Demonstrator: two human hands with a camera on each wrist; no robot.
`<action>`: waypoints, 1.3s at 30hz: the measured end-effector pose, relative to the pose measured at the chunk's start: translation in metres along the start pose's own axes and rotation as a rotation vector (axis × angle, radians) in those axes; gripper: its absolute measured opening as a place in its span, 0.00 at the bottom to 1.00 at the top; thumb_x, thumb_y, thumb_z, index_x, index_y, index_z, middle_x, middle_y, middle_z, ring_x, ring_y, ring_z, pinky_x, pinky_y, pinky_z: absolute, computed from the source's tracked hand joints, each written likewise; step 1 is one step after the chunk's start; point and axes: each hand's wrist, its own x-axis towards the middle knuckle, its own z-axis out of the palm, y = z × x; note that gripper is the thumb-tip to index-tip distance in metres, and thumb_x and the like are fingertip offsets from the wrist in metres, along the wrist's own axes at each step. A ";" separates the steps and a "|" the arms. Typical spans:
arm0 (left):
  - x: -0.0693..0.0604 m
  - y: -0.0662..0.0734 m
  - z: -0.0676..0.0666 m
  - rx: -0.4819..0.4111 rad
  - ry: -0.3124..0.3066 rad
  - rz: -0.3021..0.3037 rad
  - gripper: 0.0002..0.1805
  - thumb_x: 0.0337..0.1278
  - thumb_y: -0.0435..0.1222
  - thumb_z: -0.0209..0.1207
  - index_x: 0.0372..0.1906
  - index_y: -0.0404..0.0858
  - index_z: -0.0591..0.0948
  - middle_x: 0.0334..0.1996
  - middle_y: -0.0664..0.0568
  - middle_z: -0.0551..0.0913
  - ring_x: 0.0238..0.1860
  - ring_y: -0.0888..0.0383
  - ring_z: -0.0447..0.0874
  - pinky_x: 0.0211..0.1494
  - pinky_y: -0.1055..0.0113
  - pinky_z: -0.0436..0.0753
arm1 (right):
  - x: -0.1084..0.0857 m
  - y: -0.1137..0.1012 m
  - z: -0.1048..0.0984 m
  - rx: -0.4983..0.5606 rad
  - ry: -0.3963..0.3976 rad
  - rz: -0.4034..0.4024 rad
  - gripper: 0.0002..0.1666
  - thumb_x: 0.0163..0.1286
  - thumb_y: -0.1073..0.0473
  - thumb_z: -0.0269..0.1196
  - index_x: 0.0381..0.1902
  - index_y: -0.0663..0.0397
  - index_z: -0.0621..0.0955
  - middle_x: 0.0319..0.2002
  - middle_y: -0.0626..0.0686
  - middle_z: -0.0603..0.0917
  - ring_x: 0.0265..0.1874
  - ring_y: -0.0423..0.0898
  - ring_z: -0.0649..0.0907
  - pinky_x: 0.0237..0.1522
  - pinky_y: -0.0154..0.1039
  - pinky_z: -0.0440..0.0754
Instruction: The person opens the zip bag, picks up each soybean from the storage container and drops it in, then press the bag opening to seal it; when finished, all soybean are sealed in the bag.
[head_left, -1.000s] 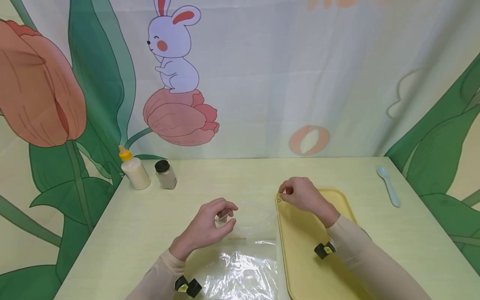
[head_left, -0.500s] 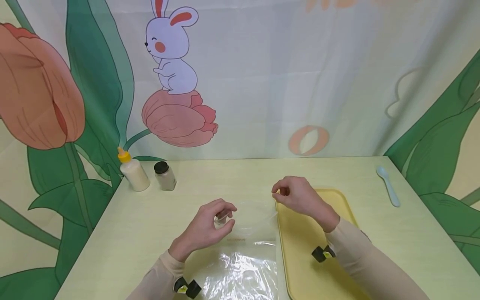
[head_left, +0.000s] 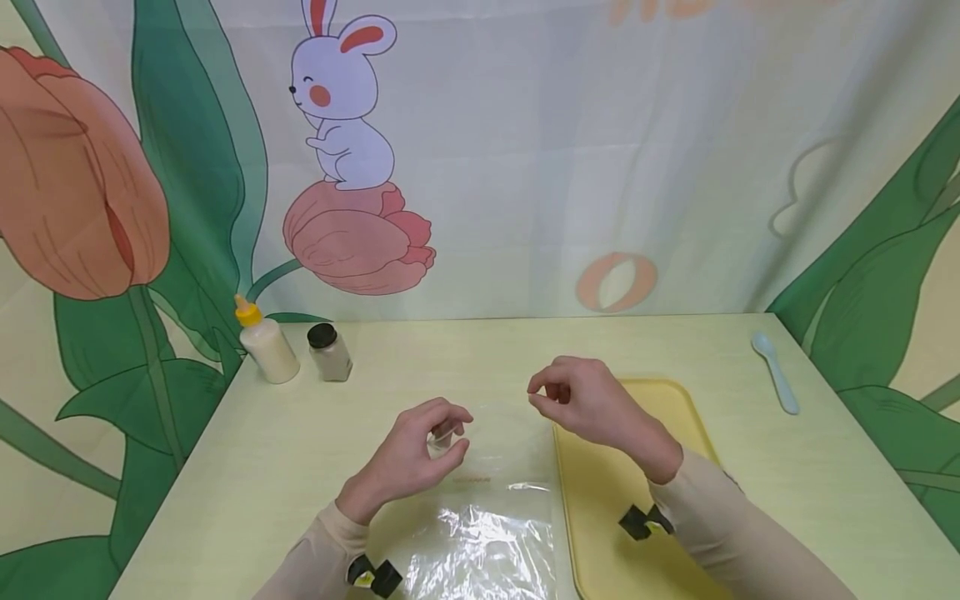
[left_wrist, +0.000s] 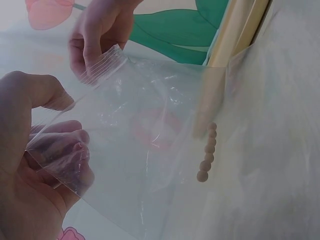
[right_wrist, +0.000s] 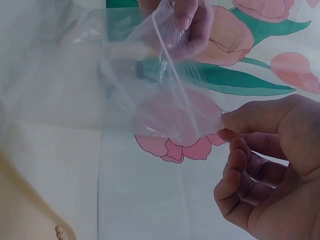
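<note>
A clear zip bag [head_left: 480,533] lies on the table, its mouth end raised between the hands. My left hand [head_left: 412,450] holds one side of the mouth, thumb and fingers curled about the film; in the left wrist view the fingers [left_wrist: 60,155] show through the plastic. My right hand [head_left: 592,400] is over the yellow tray's left rim; in the right wrist view its thumb and forefinger [right_wrist: 255,117] pinch at the other corner of the zip edge. A short row of brown beads [left_wrist: 207,152] shows at the bag; whether inside or beneath I cannot tell.
The yellow tray [head_left: 600,500] lies right of the bag, with a few small beads [right_wrist: 61,232] at its corner. A bottle with a yellow nozzle [head_left: 270,350] and a black-capped jar [head_left: 330,354] stand back left. A pale blue spoon [head_left: 777,373] lies far right.
My right hand has moved left, from the tray's upper left corner towards the bag's mouth. My left hand has stayed almost still.
</note>
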 end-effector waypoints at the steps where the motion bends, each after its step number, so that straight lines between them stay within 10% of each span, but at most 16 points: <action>1: 0.000 0.000 0.000 0.000 -0.001 -0.002 0.11 0.52 0.32 0.63 0.42 0.42 0.81 0.30 0.56 0.79 0.29 0.64 0.73 0.33 0.72 0.75 | 0.000 -0.002 0.000 0.005 0.000 -0.005 0.02 0.60 0.61 0.68 0.32 0.51 0.86 0.21 0.40 0.74 0.20 0.35 0.71 0.24 0.31 0.73; 39: 0.000 -0.001 -0.002 0.007 -0.012 -0.012 0.11 0.52 0.32 0.63 0.42 0.42 0.81 0.29 0.59 0.77 0.29 0.66 0.72 0.32 0.72 0.74 | -0.005 -0.021 0.007 0.072 -0.028 -0.055 0.03 0.61 0.60 0.69 0.34 0.50 0.86 0.22 0.40 0.74 0.20 0.34 0.71 0.24 0.29 0.73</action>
